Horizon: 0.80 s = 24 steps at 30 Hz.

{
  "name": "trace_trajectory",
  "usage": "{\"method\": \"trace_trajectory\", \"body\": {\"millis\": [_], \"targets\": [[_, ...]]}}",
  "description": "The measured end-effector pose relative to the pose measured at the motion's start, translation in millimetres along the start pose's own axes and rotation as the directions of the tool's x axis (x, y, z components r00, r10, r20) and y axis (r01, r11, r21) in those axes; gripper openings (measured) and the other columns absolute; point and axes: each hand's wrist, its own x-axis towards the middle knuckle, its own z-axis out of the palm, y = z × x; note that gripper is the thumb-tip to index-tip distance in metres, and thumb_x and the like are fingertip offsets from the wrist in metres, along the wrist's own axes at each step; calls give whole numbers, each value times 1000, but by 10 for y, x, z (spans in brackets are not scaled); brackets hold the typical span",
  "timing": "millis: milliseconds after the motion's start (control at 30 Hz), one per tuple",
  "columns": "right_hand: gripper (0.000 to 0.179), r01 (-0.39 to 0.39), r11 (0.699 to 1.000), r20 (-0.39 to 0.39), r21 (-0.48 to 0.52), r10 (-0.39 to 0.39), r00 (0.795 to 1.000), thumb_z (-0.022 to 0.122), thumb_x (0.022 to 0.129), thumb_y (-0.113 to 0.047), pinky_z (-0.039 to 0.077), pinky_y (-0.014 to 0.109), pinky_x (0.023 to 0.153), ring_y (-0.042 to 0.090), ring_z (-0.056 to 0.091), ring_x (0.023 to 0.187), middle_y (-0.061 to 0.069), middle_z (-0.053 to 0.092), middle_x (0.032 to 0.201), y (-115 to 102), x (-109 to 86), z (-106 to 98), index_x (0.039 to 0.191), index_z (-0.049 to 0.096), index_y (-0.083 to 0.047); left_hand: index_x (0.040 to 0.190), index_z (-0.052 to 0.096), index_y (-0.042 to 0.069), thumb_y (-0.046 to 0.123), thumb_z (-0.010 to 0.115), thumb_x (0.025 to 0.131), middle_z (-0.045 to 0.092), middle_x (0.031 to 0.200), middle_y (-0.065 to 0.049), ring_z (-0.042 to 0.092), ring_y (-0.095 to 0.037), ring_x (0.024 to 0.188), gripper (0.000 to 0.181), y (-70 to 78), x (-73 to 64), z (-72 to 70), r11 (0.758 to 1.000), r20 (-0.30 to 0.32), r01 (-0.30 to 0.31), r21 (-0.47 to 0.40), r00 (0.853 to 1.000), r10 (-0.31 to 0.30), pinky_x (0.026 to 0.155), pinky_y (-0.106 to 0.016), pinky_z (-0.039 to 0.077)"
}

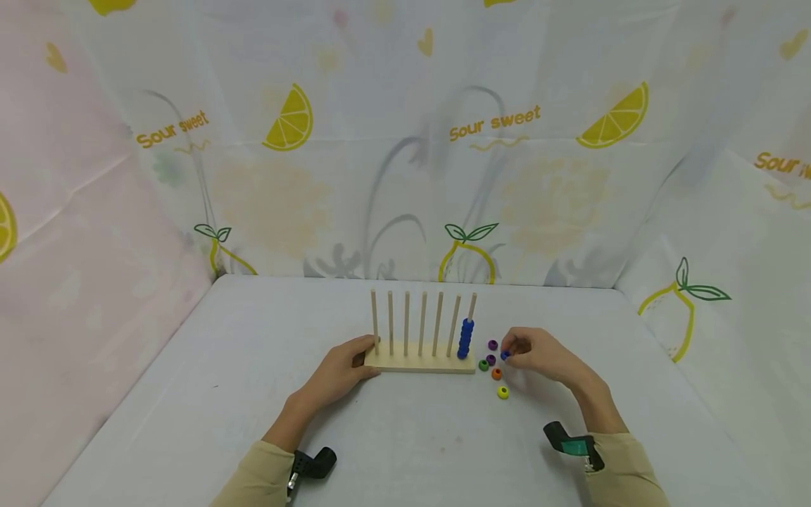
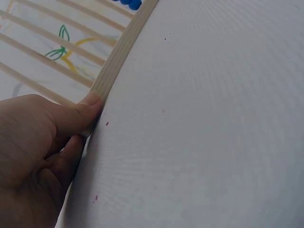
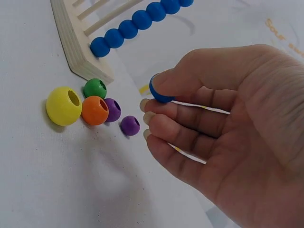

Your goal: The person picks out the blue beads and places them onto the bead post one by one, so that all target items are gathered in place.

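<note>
A wooden peg rack (image 1: 418, 362) with several upright pegs stands on the white table. Its rightmost peg carries a stack of blue beads (image 1: 465, 339); the other pegs are bare. My left hand (image 1: 342, 365) grips the left end of the base, thumb on the front edge in the left wrist view. To the right of the rack, my right hand (image 1: 545, 355) pinches a single blue bead (image 3: 161, 90) between thumb and fingertips. Close by lie a yellow bead (image 3: 64, 106), an orange bead (image 3: 94, 110), a green bead (image 3: 95, 89) and two purple beads (image 3: 130, 125).
The white tabletop (image 1: 418, 436) spreads out around the rack. A lemon-print cloth (image 1: 380, 176) hangs behind it and along both sides. Each wrist wears a black camera mount, one (image 1: 313, 465) on the left and one (image 1: 573, 445) on the right.
</note>
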Motion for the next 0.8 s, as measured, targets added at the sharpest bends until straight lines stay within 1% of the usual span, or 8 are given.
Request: {"method": "trace_trajectory", "body": {"millis": [133,367,533,667,800], "targets": [[17,6,1000,-40,8,-5,999,71,85,-12,50,28,77,18,57,85,6,65,93,-12,-5,1,101,67,-6,145,52,15,14,74,89,52,148,-4,54,-19,133,60,15,5,0,1000,-3,0,0,1000,0,107,-36,49],[18,37,998,-63,56,-34,997,70,88,-13,53,27,77,20,61,88,7,67,97,-15,-1,5,104,67,-5,144,52,13,14,74,89,53,147,-8,56,-23,131,59,29,2,-1,1000,-2,-22,-6,1000,22,105,-38,51],[20,55,996,-82,76,-49,995,69,91,-13,55,26,77,22,62,89,9,67,99,-44,0,-1,108,66,-2,145,51,12,14,74,89,52,148,-9,56,-23,132,60,42,-7,-4,1000,-6,-6,-7,1000,6,106,-38,50],[21,50,995,-120,91,-39,992,69,92,-15,55,24,78,22,63,91,10,68,102,-87,-9,-12,110,66,-5,146,50,12,14,74,89,52,149,-9,55,-23,133,61,49,-9,-3,1000,-8,1,-5,1000,-1,107,-39,50],[20,53,992,-170,116,-33,985,69,93,-16,55,21,80,22,63,94,12,68,106,-120,-11,-17,110,65,-6,146,50,11,14,74,89,52,148,-9,56,-22,132,61,41,-7,-4,1000,-6,-8,-6,1000,8,106,-38,50]]}}
